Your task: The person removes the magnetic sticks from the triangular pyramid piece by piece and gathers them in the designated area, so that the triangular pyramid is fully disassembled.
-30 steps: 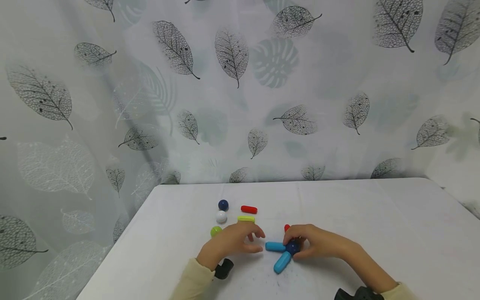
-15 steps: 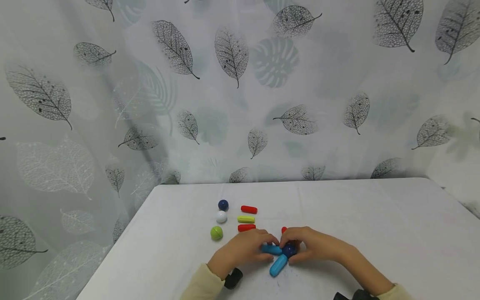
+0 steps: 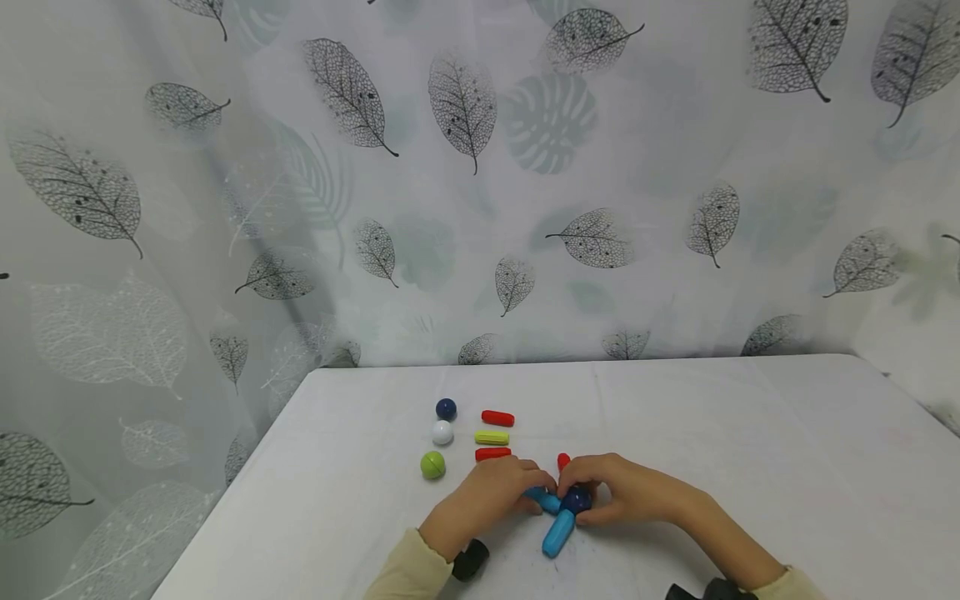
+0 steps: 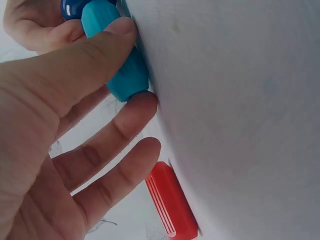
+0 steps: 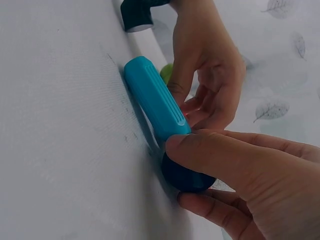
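My right hand grips a dark blue ball between thumb and fingers, low over the white table. Two light blue rods meet this ball. The nearer rod points toward me and also shows in the right wrist view, where its ribbed blue side runs up to the ball. My left hand pinches the other blue rod by thumb and fingers, partly covering it. Behind the right fingers pokes the end of a red rod; whether it touches the ball is hidden.
Left of the hands lie a loose dark blue ball, a white ball and a green ball. Beside them lie a red rod, a yellow-green rod and another red rod. A leaf-patterned curtain hangs behind the table.
My left hand has come right and taken hold of the left blue rod. The ball with its rods has shifted slightly left in my right hand.
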Tool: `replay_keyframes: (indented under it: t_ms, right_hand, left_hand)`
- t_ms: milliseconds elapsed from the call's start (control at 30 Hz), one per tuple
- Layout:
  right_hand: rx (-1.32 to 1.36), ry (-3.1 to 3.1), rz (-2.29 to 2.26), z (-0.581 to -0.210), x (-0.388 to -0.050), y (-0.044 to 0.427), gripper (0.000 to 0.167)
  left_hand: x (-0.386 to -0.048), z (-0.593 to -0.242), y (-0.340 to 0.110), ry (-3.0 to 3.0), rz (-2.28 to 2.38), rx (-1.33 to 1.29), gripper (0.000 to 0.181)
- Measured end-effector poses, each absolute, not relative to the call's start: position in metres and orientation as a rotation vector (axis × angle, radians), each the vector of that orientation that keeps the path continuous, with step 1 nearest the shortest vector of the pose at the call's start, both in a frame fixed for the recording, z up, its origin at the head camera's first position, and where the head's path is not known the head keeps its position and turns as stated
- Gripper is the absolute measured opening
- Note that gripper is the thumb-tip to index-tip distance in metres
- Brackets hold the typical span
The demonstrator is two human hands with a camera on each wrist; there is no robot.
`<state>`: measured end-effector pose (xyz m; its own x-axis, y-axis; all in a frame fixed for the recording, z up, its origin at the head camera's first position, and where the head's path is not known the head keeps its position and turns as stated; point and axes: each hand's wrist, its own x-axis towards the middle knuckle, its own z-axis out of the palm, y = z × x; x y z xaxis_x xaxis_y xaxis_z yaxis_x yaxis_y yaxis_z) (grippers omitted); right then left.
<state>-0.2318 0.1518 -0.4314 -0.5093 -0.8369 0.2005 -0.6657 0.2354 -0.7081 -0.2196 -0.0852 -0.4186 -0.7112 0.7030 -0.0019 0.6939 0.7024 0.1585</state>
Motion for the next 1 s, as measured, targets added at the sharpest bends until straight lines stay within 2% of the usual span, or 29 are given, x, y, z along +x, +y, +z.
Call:
replay_keyframes:
  t_ms: [500,767,1000]
  right_hand:
    - [-1.373,2.31,-1.106,-0.429,-0.233,0.156,0.023]
    - [-1.331,2.315,-1.091,-0.431,-0.235,0.159,0.023]
    - [-1.326,2.295,-1.106,-0.431,-0.235,0.161,0.023]
  left_hand:
    - [-0.225,-0.411,-0.102,2.851,0.348,1.016,0.028]
    - [-0.232,-0.41,-0.118,2.888,0.388,0.89,0.021]
    - [-0.235,-0.408,-0.128,2.941,0.338,0.884,0.022]
